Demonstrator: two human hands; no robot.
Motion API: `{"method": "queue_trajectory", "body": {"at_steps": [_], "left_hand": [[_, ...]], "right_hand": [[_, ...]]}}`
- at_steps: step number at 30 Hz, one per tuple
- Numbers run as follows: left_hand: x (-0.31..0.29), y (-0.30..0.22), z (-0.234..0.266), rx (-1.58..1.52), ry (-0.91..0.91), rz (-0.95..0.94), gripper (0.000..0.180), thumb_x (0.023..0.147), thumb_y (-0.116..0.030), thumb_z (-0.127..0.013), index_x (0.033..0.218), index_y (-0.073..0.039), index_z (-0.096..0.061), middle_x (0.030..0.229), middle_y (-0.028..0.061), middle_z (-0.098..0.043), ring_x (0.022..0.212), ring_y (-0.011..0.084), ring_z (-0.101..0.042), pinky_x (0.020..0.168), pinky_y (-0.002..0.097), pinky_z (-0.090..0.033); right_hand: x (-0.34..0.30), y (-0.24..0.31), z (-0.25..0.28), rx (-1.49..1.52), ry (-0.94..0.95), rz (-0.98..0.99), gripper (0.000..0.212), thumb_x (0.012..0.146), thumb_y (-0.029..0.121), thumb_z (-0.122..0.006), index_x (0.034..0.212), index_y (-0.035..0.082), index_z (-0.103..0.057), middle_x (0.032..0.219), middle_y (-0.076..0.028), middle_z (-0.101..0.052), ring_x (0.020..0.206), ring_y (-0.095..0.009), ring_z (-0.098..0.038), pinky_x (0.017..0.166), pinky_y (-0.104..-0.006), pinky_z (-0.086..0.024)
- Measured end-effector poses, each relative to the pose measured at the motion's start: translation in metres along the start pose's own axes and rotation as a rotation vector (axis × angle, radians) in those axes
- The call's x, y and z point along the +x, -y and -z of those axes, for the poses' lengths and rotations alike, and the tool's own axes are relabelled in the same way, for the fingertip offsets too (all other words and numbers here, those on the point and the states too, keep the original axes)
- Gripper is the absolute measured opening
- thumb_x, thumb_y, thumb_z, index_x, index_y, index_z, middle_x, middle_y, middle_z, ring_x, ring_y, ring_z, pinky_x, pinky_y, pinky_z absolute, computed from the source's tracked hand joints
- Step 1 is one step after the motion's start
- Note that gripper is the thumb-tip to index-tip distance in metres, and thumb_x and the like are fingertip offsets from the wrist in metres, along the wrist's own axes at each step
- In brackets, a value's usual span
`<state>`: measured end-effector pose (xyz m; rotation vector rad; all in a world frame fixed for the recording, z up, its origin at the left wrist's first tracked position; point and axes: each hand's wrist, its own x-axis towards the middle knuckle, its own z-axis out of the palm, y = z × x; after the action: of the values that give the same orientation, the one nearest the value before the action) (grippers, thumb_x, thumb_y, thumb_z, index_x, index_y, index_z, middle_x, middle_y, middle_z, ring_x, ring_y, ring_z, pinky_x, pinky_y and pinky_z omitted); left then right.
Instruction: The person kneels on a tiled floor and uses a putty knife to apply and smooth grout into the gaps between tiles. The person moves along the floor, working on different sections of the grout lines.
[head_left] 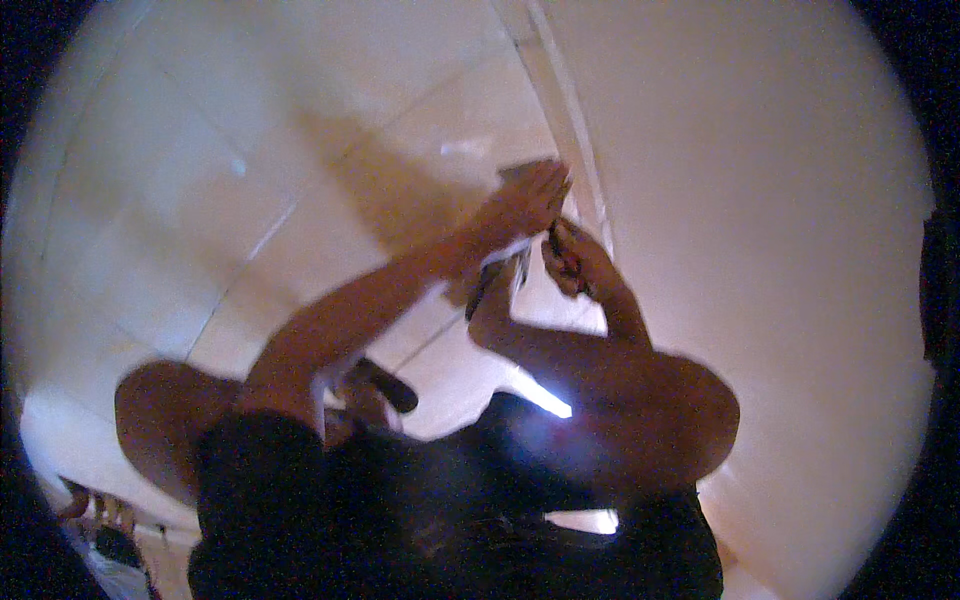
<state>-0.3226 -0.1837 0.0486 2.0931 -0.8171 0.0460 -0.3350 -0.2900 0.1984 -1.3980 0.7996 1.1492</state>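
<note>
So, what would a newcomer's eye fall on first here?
Probably the left hand and right hand, close together above and right of the picture's middle; whether they hold anything is too blurred to tell. Next, the bright white streak below them, against the dark clothing, and the shadow on the tiled floor to their left.

Left forearm point(370, 300) bare, slanting up and rightward from lower left. Left grip point(537, 190) extended, fingers close together. Right forearm point(622, 305) bare, angled up-left; right grip point(570, 262) bent, just below the left. Blur and dimness: contact between hands, and closure of either, unresolved.
</note>
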Motion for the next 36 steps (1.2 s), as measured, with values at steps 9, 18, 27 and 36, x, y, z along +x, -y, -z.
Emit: {"method": "queue_trajectory", "body": {"at_steps": [9, 18, 27, 36], "left_hand": [[-0.044, -0.019, -0.08, 0.053, 0.088, 0.029, 0.055, 0.086, -0.022, -0.052, 0.135, 0.005, -0.051, 0.147, 0.0217, -0.045, 0.14, 0.0347, -0.04, 0.118, 0.0433, -0.03], [-0.031, -0.055, -0.16, -0.349, 0.345, 0.151, 0.049, 0.092, -0.017, -0.048, 0.136, 0.004, -0.05, 0.152, 0.0197, -0.039, 0.144, 0.0295, -0.034, 0.119, 0.041, -0.028], [-0.014, -0.108, -0.238, -0.12, 0.04, 0.165, 0.05, 0.089, -0.017, -0.052, 0.133, 0.008, -0.05, 0.156, 0.0212, -0.031, 0.148, 0.0294, -0.025, 0.123, 0.0398, -0.019], [-0.005, -0.087, -0.235, -0.315, -0.188, 0.328, 0.03, 0.081, -0.015, -0.06, 0.104, 0.004, -0.066, 0.14, 0.0203, -0.051, 0.139, 0.03, -0.04, 0.12, 0.0431, -0.027]], "right_hand": [[0.047, -0.087, 0.071, -0.154, -0.193, -0.149, 0.026, 0.107, 0.034, -0.041, 0.119, 0.011, -0.046, 0.062, -0.001, -0.05, 0.036, -0.009, -0.04, 0.031, -0.0241, -0.033], [0.041, -0.111, 0.13, -0.403, -0.217, -0.199, 0.034, 0.106, 0.04, -0.041, 0.102, 0.009, -0.052, 0.061, 0.002, -0.047, 0.039, -0.006, -0.038, 0.034, -0.024, -0.033], [0.037, -0.183, 0.202, -0.302, -0.395, -0.115, 0.037, 0.106, 0.04, -0.041, 0.092, 0.009, -0.055, 0.057, 0.002, -0.045, 0.039, -0.006, -0.037, 0.035, -0.0233, -0.03], [0.046, -0.131, 0.163, -0.291, -0.405, -0.242, 0.035, 0.105, 0.038, -0.042, 0.09, 0.008, -0.051, 0.057, -0.001, -0.048, 0.04, -0.008, -0.04, 0.035, -0.0259, -0.033]]}}
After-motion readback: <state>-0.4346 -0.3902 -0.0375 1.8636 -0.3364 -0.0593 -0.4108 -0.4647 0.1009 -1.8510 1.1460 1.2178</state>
